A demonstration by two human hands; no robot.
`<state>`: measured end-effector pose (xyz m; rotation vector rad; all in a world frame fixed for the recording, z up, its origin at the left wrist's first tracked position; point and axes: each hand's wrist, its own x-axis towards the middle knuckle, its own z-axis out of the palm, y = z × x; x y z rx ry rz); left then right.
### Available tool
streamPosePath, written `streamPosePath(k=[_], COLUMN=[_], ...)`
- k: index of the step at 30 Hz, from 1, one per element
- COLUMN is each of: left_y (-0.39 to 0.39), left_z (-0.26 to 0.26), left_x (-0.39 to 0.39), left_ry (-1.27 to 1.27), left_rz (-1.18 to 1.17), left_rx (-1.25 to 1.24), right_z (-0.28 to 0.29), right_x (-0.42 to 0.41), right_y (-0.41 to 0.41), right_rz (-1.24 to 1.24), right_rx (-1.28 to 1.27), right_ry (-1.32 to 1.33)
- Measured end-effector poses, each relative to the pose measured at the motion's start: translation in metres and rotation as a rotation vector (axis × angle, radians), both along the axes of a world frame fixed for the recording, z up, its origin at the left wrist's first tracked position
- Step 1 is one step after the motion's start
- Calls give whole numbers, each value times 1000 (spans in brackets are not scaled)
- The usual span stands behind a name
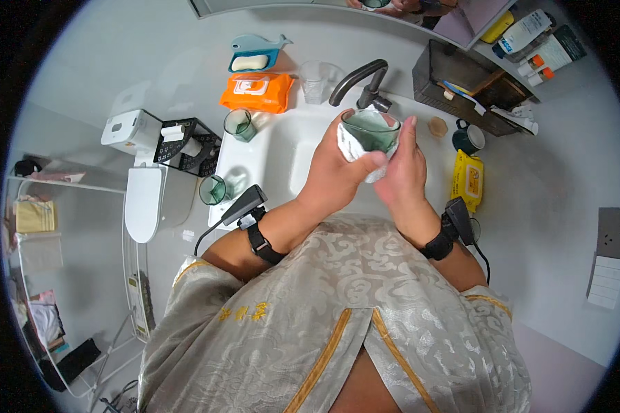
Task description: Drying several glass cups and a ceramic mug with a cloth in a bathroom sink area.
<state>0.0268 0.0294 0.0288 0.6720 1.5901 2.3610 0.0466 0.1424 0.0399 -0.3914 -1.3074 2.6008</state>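
Note:
A green-tinted glass tumbler [374, 135] is held up over the washbasin [289, 160], wrapped round its sides by a white cloth or paper wipe [350, 143]. My left hand [336, 168] grips it through the wipe, its thumb across the front. From the other side my right hand [407, 168] closes on the same glass and wipe. The fingers behind the glass are hidden. Two more green glasses stand on the basin's left ledge: one glass [241, 125] towards the back, another glass [215, 190] nearer my left forearm.
A dark curved faucet [361, 77] rises just behind my hands. Along the back sit an orange wipes pack [257, 93], a clear tumbler [313, 82] and a soap dish [253, 61]. To the right are a dark mug [468, 137], a yellow pack [467, 180] and a dark basket [444, 85].

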Motion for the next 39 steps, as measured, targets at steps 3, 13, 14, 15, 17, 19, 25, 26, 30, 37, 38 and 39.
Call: streamPosePath(k=[3, 13, 14, 15, 17, 19, 25, 26, 30, 37, 38, 39], left_y=[-4, -10, -7, -5, -6, -5, -5, -6, -19, -31, -26, -25], left_z=[1, -7, 1, 6, 0, -13, -9, -7, 7, 10, 15, 18], left_x=[-4, -11, -4, -1, -4, -7, -8, -4, 0, -13, -6, -2], left_ry=[-66, -332, -178, -23, 41, 110, 407, 499, 54, 192, 122, 128], left_rz=[72, 108, 127, 144, 92, 44, -135, -73, -230, 61, -100, -103], left_rx=[17, 47, -78, -202, -212, -225, -322, -444, -591, -48, 69, 60], right_z=[-24, -18, -17, -15, -9, -7, -2, -2, -2, -7, -6, -5], right_x=[0, 0, -1, -3, -4, -4, -2, -1, 1, 21, 20, 20], right_y=[-3, -11, -10, -9, -6, -6, 5, 7, 24, 21, 21, 21], right_rz=[26, 20, 18, -20, -46, -74, -173, -199, -297, -100, -108, -117], right_rx=[85, 386, 388, 209, 23, 47, 85, 152, 446, 901, 892, 915], right_ry=[121, 163, 161, 159, 164, 175, 162, 135, 306, 507, 511, 506])
